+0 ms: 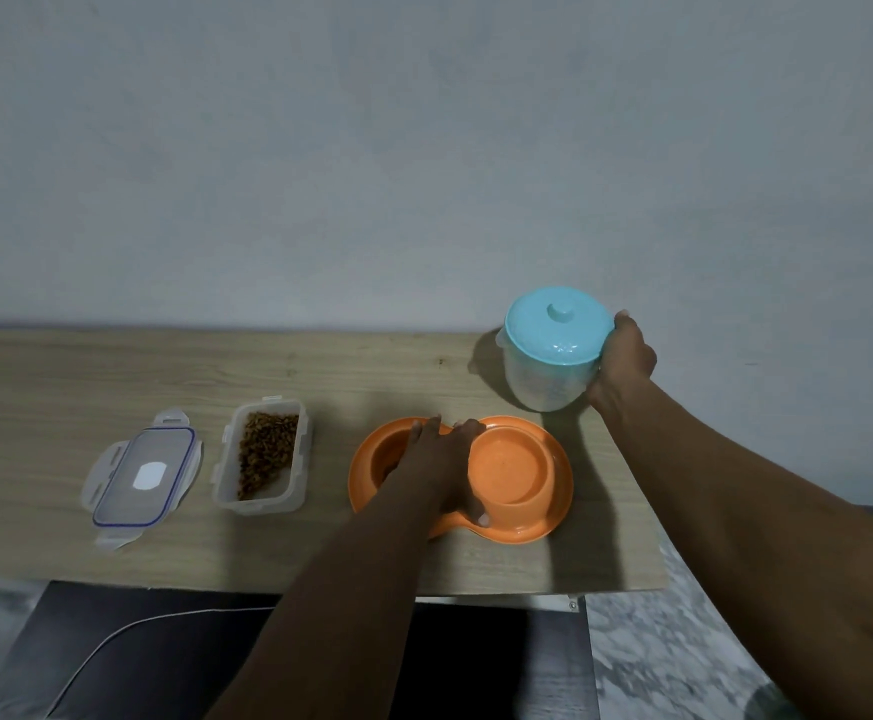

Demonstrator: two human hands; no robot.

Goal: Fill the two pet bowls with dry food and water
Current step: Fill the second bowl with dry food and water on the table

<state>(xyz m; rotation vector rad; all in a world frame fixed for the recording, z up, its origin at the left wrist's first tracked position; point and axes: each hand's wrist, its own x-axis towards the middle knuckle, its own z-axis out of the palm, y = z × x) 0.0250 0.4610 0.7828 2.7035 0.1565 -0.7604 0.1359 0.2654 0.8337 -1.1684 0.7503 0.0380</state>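
Observation:
An orange double pet bowl lies on the wooden table. My left hand rests across its middle, fingers spread over the far rim and thumb on the near rim, covering most of the left bowl. The right bowl looks empty. My right hand grips the side of a clear jug with a light blue lid at the table's far right. An open clear container of brown dry food stands left of the bowls.
The container's clear lid with a blue seal lies flat at the left. A grey wall runs close behind the table. The table's right edge is just past the jug. A dark chair and a white cable sit below the front edge.

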